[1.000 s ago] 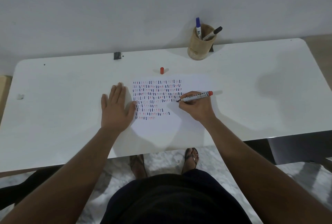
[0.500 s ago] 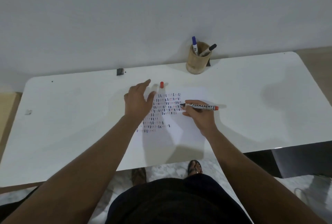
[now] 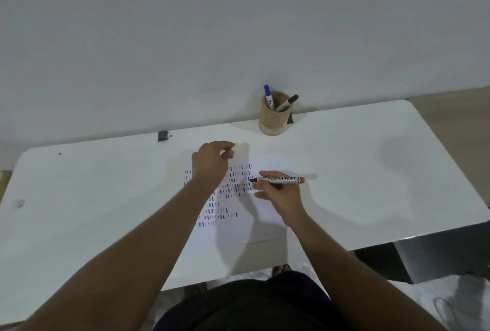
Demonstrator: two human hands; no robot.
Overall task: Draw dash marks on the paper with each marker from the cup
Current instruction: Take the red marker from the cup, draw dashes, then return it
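Observation:
A white paper [image 3: 265, 224] with rows of short dark, blue and red dashes lies on the white table [image 3: 371, 184]. My right hand [image 3: 281, 198] holds an uncapped red-ended permanent marker [image 3: 282, 179] level, its tip just over the right end of the dash rows. My left hand [image 3: 212, 163] is at the paper's far edge, fingers pinched together where the small red cap stood; the cap itself is hidden by them. A wooden cup [image 3: 273, 118] at the back holds a blue marker [image 3: 268, 97] and a black marker [image 3: 287, 102].
A small black clip-like object [image 3: 162, 135] sits at the table's back edge by the wall. A tiny pale scrap [image 3: 20, 202] lies at the far left. The wall runs right behind the table; the front edge is near my body.
My left hand left the paper's left side, reached forward to the red cap and closed its fingers over it. The right hand lifted the marker slightly off the dashes. My head tilted up.

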